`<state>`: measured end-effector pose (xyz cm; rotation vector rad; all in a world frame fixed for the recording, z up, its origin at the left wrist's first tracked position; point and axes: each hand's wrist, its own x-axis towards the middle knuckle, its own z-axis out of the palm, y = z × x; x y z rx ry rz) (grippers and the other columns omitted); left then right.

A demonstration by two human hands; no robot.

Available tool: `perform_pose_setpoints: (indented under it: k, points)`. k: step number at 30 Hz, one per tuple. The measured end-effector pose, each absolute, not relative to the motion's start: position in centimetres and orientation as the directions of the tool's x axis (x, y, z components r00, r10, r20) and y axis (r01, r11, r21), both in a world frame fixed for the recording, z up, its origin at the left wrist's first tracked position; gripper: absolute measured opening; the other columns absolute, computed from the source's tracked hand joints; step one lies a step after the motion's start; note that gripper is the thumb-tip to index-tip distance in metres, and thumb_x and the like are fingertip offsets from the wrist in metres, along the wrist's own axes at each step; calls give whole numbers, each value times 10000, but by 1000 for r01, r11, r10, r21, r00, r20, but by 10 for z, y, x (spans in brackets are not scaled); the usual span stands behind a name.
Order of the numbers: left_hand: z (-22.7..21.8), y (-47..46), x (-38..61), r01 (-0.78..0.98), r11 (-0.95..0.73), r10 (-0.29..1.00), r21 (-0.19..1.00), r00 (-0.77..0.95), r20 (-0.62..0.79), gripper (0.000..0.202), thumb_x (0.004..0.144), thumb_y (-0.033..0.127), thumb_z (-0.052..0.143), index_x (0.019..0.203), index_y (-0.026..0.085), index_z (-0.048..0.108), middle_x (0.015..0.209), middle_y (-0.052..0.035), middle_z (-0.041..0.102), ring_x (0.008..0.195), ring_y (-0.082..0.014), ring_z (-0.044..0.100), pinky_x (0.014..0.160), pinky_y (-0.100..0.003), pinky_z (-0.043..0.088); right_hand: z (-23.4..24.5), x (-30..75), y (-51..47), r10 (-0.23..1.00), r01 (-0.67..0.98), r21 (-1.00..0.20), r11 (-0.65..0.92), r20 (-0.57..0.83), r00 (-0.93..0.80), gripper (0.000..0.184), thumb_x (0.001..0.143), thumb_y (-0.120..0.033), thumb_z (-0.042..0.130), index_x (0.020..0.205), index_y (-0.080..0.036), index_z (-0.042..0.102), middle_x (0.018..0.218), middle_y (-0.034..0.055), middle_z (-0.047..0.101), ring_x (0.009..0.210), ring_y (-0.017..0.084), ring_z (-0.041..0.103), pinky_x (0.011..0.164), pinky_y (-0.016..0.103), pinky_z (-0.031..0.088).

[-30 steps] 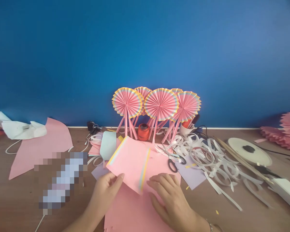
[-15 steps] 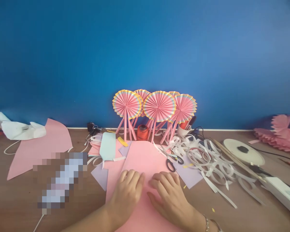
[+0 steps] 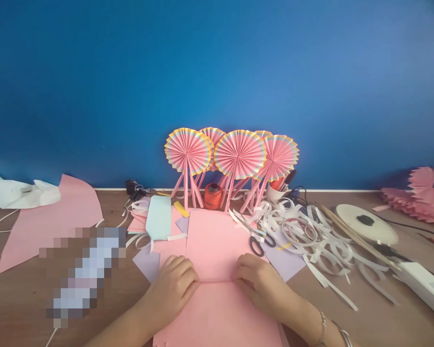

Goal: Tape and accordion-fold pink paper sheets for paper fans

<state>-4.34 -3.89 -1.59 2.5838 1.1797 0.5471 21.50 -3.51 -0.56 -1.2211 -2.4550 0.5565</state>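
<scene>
Brown tabletop point(image 3: 18, 303) supports the pink paper point(image 3: 213, 241). Your left hand point(image 3: 176, 282) and right hand point(image 3: 260, 284) pinch opposite ends of its near edge, fingers closed, presumably keeping it straight.

Passage: bare tabletop point(image 3: 130, 278) between the pixelated object point(image 3: 87, 277) and the left hand point(image 3: 177, 284). Forward obstructions: scissors point(image 3: 256, 246), right of centre; upright paper fans point(image 3: 239, 154) at the rear. Rightward obstructions: tangled white strips point(image 3: 305, 226), then the power strip point(image 3: 427, 291).

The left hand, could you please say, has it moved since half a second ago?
Yes: judged against the scissors, the left hand has moved left, away from them.
</scene>
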Motion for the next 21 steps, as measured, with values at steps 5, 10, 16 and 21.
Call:
perform_pose_setpoints:
  k: [5,10,16,21]
  points:
    - [-7,-35,-41,695,-453,867,558,490,93,179,865,131,504,722,200,586,802,-9,596,790,-178,544,743,-325,408,1,216,-34,875,659,-663,355,-12,-484,245,769,7,442,712,-184,583,774,9,533,696,127,508,624,237,386]
    - [-4,-28,-45,710,-305,919,634,394,1,156,827,171,545,673,195,544,845,-26,585,847,-200,554,781,-346,439,-5,218,-30,911,638,-736,227,-72,-406,195,753,-22,446,681,-188,521,799,3,525,675,118,495,615,238,391]
    - [-7,-26,-47,705,-264,931,658,365,-17,160,822,222,551,663,206,545,847,-26,578,865,-208,548,795,-352,444,-8,219,-29,911,614,-768,182,-104,-400,168,784,-72,460,680,-189,521,823,10,526,710,124,510,645,249,412]
    - [-7,-27,-48,719,-262,939,643,343,-1,175,826,238,534,654,207,544,838,-27,569,851,-206,547,771,-346,456,-6,213,-31,937,709,-666,231,-46,-347,211,822,-89,430,642,-200,437,804,11,494,684,131,504,639,275,433]
